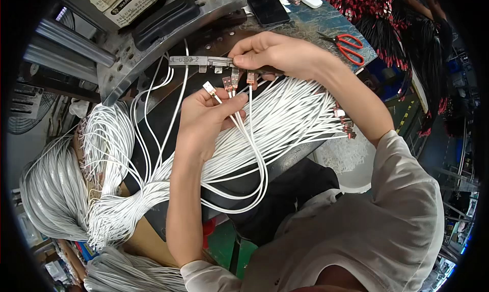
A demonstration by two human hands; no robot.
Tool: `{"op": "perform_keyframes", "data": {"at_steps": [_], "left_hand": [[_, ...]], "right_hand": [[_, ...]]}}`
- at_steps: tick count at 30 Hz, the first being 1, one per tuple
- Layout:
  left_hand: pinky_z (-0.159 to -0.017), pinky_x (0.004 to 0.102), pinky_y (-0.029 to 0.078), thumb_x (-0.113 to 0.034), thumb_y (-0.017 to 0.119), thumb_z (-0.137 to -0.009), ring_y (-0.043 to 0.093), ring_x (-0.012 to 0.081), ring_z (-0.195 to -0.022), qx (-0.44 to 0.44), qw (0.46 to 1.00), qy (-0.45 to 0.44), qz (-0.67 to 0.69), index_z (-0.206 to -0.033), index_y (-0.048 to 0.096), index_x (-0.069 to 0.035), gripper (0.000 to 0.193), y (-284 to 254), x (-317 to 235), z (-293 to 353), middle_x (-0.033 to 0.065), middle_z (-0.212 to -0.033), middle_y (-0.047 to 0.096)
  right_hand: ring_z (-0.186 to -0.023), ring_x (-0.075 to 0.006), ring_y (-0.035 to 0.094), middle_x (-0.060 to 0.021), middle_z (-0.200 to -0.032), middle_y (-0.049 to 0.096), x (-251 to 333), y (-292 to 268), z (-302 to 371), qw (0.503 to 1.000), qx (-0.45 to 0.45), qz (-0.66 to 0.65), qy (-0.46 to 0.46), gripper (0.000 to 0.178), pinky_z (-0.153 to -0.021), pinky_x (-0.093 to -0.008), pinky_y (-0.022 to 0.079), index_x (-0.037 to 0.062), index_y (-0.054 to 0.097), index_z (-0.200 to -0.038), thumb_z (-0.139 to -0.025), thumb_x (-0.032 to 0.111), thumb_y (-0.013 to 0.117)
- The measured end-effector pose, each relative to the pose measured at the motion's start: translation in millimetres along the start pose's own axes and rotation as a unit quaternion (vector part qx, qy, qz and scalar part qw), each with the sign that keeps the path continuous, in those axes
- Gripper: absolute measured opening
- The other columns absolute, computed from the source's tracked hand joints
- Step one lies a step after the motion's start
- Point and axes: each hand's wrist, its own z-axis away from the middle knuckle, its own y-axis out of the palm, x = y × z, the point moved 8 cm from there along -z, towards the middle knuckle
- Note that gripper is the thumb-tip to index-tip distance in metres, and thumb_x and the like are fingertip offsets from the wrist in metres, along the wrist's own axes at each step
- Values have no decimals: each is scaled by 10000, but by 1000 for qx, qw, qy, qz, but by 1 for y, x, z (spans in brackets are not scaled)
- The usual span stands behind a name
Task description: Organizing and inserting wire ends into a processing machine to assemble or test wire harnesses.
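Observation:
My left hand [204, 111] pinches several white USB cables [246, 121] just behind their bare plugs. One metal USB plug [209, 88] points up-left from the fingers, apart from the others. Above it, my right hand [272, 52] grips the right end of a long grey metal mould bar [186, 61] with thumb and fingers. Small metal tabs stick out along its lower edge. Some plugs [232, 83] sit close under the bar; whether they are seated in it I cannot tell. Another cable's plug [251, 78] hangs under the bar's right end.
A large bundle of white cables [285, 114] lies across the bench below my hands. A perforated metal machine plate [168, 35] stands at the upper left. Red-handled scissors [350, 47] and a phone [267, 7] lie at the back. Grey cable coils [51, 190] fill the left.

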Motion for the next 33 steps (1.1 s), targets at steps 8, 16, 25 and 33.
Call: {"op": "perform_keyframes", "data": {"at_steps": [8, 16, 25, 33], "left_hand": [[-615, 262, 578, -90, 757, -878, 655, 127, -666, -24, 999, 17, 20, -905, 649, -14, 135, -2, -1, 3, 58, -807, 675], [-615, 254, 584, -148, 769, -881, 660, 126, -665, -23, 1000, 10, 1, -914, 652, -6, 187, -3, 0, 2, 56, -803, 664], [-585, 236, 571, -209, 784, -872, 658, 120, -643, 3, 1000, 2, -16, -929, 676, -3, 240, -1, -1, 6, 52, -794, 671], [-582, 225, 564, -211, 785, -871, 649, 106, -634, 4, 999, -5, -33, -916, 699, 6, 237, 2, -1, 7, 47, -782, 675]], "right_hand": [[-730, -32, 580, 8, -877, 687, 11, 4, 4, 996, -1, 81, -28, 306, -578, -184, 407, -17, 632, -1121, -911, 192, 710], [-672, -48, 597, -36, -888, 712, 7, 2, 3, 995, 10, 81, -51, 316, -591, -196, 451, -27, 658, -1071, -820, 113, 791], [-683, -61, 605, -58, -896, 710, 11, -8, 6, 995, -52, 72, -43, 339, -587, -209, 468, -35, 663, -1077, -806, 105, 809], [-698, -56, 600, -56, -936, 717, 10, 4, 1, 992, 10, 90, -86, 340, -599, -217, 475, -16, 668, -1115, -812, 64, 800]]}}
